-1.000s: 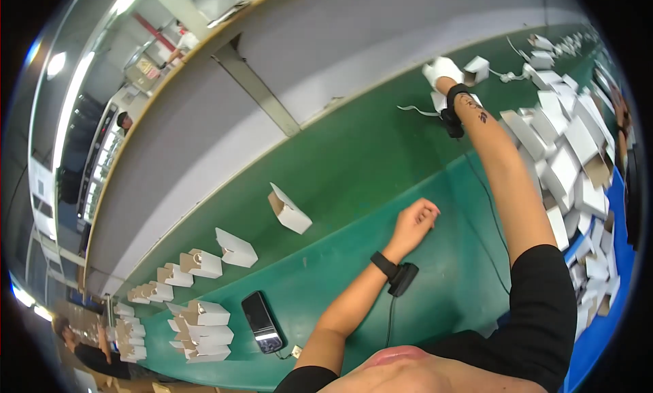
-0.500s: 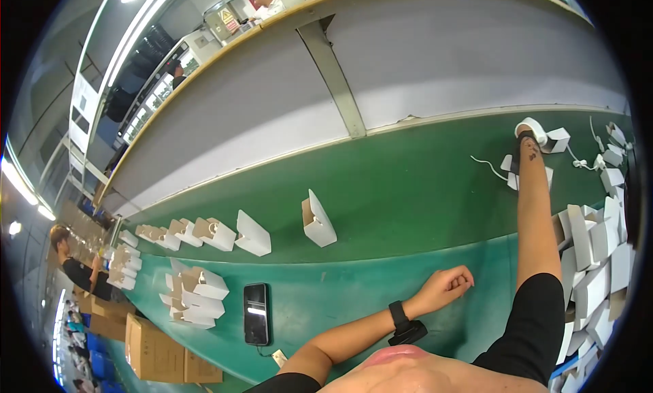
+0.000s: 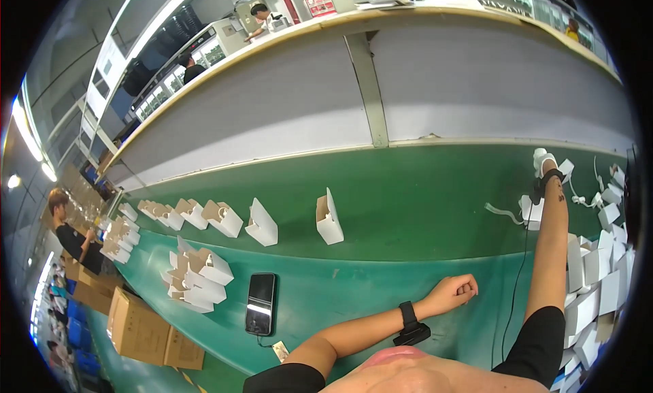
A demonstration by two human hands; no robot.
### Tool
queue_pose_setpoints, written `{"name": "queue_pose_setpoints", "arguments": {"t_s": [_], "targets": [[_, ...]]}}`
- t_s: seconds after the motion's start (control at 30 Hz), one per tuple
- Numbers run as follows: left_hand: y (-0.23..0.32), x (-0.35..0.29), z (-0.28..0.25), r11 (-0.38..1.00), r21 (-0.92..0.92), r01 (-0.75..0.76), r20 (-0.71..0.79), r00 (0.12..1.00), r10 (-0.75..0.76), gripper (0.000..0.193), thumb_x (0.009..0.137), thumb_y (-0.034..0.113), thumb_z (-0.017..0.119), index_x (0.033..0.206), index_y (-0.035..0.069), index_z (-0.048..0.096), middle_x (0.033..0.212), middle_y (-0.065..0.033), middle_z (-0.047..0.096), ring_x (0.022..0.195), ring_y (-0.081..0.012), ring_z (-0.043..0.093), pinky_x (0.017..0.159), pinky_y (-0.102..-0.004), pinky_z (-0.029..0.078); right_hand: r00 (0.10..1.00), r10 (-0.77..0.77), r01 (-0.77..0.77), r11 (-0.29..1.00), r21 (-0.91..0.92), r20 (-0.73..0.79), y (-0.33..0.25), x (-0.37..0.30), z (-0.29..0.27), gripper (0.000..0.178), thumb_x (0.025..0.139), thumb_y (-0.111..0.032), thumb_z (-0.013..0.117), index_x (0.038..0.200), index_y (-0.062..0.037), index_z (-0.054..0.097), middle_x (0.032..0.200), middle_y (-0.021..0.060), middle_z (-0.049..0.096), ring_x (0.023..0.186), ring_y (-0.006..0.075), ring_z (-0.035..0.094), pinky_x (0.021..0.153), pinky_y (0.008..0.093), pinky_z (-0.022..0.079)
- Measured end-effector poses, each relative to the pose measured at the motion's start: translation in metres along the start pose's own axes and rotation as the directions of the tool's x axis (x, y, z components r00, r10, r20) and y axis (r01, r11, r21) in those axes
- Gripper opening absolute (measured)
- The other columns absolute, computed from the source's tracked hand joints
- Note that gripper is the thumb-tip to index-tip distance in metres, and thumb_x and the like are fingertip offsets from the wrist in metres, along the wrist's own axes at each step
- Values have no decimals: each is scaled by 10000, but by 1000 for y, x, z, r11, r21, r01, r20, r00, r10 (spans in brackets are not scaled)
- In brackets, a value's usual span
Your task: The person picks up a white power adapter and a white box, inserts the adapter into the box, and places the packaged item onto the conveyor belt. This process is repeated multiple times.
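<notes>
My left hand (image 3: 449,294) is curled into a loose fist over the near green surface, a black band on its wrist, and nothing shows in its fingers. Far to the right, my right arm is stretched out across the green belt. The right hand (image 3: 549,166) grips a white rounded item (image 3: 541,156), whose exact kind is hard to make out. Its fingers are partly hidden. A small white box (image 3: 530,213) stands by that wrist, with a white cable (image 3: 502,210) trailing to its left. Another white box (image 3: 566,170) lies just right of the hand.
A heap of white boxes (image 3: 592,291) lies at the right. Open white boxes stand in a row (image 3: 224,219) at left, one box (image 3: 329,219) apart. A box cluster (image 3: 197,277) and a phone (image 3: 261,303) are nearer. A co-worker (image 3: 71,233) is at far left.
The view has shifted, showing more of the far bench. My right hand remains at the far right with the white item, now turned differently. My left hand stays curled in about the same place.
</notes>
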State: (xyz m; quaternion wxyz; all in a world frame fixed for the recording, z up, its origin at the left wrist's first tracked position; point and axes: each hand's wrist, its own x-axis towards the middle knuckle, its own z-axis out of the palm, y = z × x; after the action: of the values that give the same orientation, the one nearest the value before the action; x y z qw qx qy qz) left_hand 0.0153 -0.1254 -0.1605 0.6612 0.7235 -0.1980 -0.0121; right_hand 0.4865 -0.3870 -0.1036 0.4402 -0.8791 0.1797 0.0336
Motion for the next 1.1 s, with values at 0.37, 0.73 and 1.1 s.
{"name": "queue_pose_setpoints", "arguments": {"t_s": [0.37, 0.73, 1.1], "targets": [[-25, 14, -15, 952, -303, 41, 162, 987, 9, 210, 902, 137, 485, 1091, 75, 552, 859, -51, 612, 726, -106, 583, 610, -235, 473, 738, -654, 104, 348, 932, 162, -118, -230, 1, 155, 890, -235, 588, 986, -124, 538, 829, 19, 541, 798, 186, 553, 735, 352, 468], [-58, 46, -109, -190, -937, 292, 93, 734, 673, 445, 955, 413, 430, 1198, 49, 511, 1247, -133, 527, 1086, -197, 528, 942, -351, 423, 383, -891, 507, 423, 751, 243, 48, -488, 68, 288, 918, -320, 541, 1006, -46, 555, 809, 12, 576, 689, 96, 535, 575, 250, 434], [54, 14, 4, 797, -601, -49, -227, 967, -112, 541, 977, 419, 359, 1364, 42, 362, 1351, -83, 447, 1170, -166, 463, 1011, -301, 342, 621, -768, 733, 498, 463, -158, 111, -483, 96, 264, 796, -154, 636, 1021, -39, 557, 850, 67, 587, 863, 236, 565, 761, 331, 461]]}}
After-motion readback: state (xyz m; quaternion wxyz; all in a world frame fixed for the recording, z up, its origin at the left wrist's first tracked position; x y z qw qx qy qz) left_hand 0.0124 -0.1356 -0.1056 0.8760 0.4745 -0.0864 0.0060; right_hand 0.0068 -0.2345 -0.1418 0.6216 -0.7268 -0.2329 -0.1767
